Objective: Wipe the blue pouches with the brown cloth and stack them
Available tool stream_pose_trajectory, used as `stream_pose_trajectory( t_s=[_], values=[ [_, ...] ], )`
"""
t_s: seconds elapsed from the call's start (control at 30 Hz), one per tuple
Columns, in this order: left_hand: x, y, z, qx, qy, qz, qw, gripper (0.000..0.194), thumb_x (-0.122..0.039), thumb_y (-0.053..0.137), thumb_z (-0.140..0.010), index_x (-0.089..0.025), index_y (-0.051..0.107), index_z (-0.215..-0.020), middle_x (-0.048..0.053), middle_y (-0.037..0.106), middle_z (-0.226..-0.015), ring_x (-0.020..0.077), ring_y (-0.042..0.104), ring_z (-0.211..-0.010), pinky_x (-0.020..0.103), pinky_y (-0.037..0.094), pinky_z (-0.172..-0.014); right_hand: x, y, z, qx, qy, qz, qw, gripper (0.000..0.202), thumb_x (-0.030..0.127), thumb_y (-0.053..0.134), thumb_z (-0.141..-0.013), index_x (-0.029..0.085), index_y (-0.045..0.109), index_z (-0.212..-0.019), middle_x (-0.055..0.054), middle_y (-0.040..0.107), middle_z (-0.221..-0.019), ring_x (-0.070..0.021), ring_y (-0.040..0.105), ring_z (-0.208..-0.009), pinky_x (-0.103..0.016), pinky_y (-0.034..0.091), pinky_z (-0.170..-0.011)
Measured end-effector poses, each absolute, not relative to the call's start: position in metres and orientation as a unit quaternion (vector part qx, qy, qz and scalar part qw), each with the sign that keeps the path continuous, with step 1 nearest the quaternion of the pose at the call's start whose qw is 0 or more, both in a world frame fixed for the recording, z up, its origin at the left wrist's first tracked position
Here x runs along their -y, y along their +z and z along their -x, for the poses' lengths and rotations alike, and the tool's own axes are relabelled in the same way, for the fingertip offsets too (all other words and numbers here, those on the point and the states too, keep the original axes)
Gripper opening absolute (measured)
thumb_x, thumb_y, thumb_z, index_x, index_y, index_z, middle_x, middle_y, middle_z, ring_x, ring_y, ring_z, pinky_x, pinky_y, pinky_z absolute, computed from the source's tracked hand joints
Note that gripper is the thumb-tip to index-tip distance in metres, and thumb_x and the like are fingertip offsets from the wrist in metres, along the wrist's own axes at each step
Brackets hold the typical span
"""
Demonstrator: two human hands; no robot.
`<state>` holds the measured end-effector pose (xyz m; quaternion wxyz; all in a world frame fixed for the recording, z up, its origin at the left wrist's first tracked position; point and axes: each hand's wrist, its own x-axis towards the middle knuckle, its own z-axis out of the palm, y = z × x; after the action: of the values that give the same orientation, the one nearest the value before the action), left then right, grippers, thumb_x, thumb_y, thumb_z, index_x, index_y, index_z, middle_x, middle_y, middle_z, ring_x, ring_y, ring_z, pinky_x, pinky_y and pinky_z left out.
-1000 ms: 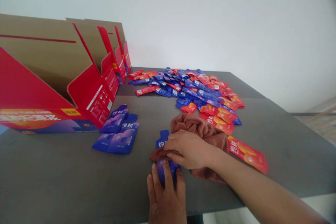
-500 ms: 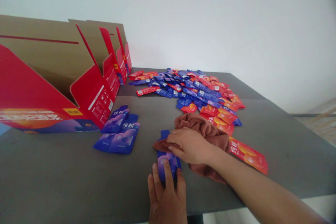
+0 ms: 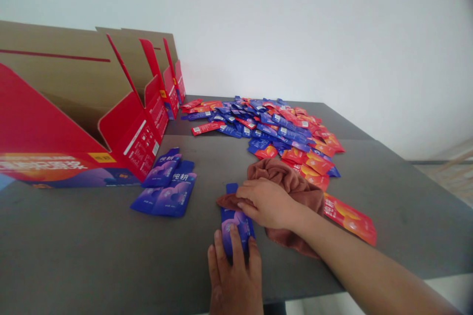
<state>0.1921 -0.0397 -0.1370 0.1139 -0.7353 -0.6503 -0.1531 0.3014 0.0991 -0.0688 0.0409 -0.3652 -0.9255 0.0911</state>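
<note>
A blue-and-purple pouch (image 3: 236, 226) lies flat on the grey table in front of me. My left hand (image 3: 236, 270) rests on its near end with the fingers spread. My right hand (image 3: 268, 202) is closed on a brown cloth (image 3: 295, 184), and a fold of that cloth lies across the pouch's upper part. The rest of the cloth is bunched on the table to the right, partly hidden under my wrist. Beside it lies a red-and-orange pouch (image 3: 351, 219). Several blue pouches (image 3: 172, 189) overlap each other to the left of my hands.
A large heap of blue and red pouches (image 3: 266, 120) spreads over the far middle of the table (image 3: 92, 256). Open red cartons (image 3: 129, 142) stand in a row along the left side, flaps up. A white wall (image 3: 258, 24) rises behind the table.
My right hand and the cloth have shifted very slightly to the right over the pouch. My left hand stays in place on it.
</note>
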Motion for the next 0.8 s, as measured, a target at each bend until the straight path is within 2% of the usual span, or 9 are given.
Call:
stream_pose_trajectory(
  t_s=[0.33, 0.5, 0.8],
  values=[
    [0.0404, -0.1382, -0.1917, 0.647, -0.151, 0.738, 0.118, 0.045, -0.015, 0.078, -0.062, -0.025, 0.068, -0.105, 0.016, 0.058, -0.124, 0.0461, 0.052, -0.112, 0.056, 0.05, -0.088, -0.097, -0.0662, -0.3, 0.928, 0.104, 0.355, 0.027, 0.019, 0.026, 0.043, -0.091, 0.018, 0.06, -0.089, -0.004, 0.063, -0.087, -0.0172, 0.057, -0.082, -0.028, 0.033, -0.069],
    [0.0401, -0.137, -0.1914, 0.65, -0.154, 0.735, 0.113, 0.042, -0.019, 0.077, -0.065, -0.026, 0.068, -0.106, 0.015, 0.059, -0.123, 0.0455, 0.052, -0.112, 0.055, 0.051, -0.088, -0.0979, -0.0662, -0.3006, 0.928, 0.102, 0.357, 0.026, 0.017, 0.025, 0.045, -0.09, 0.018, 0.06, -0.089, -0.004, 0.062, -0.087, -0.017, 0.056, -0.082, -0.028, 0.033, -0.069],
    [0.0414, -0.1379, -0.192, 0.647, -0.147, 0.739, 0.116, 0.047, -0.008, 0.071, -0.066, -0.025, 0.066, -0.109, 0.015, 0.057, -0.125, 0.0468, 0.05, -0.114, 0.057, 0.049, -0.089, -0.0936, -0.0616, -0.3036, 0.955, 0.153, 0.251, 0.045, 0.016, 0.024, 0.049, -0.088, 0.017, 0.063, -0.09, -0.003, 0.06, -0.084, -0.0158, 0.053, -0.079, -0.027, 0.034, -0.07]
  ],
)
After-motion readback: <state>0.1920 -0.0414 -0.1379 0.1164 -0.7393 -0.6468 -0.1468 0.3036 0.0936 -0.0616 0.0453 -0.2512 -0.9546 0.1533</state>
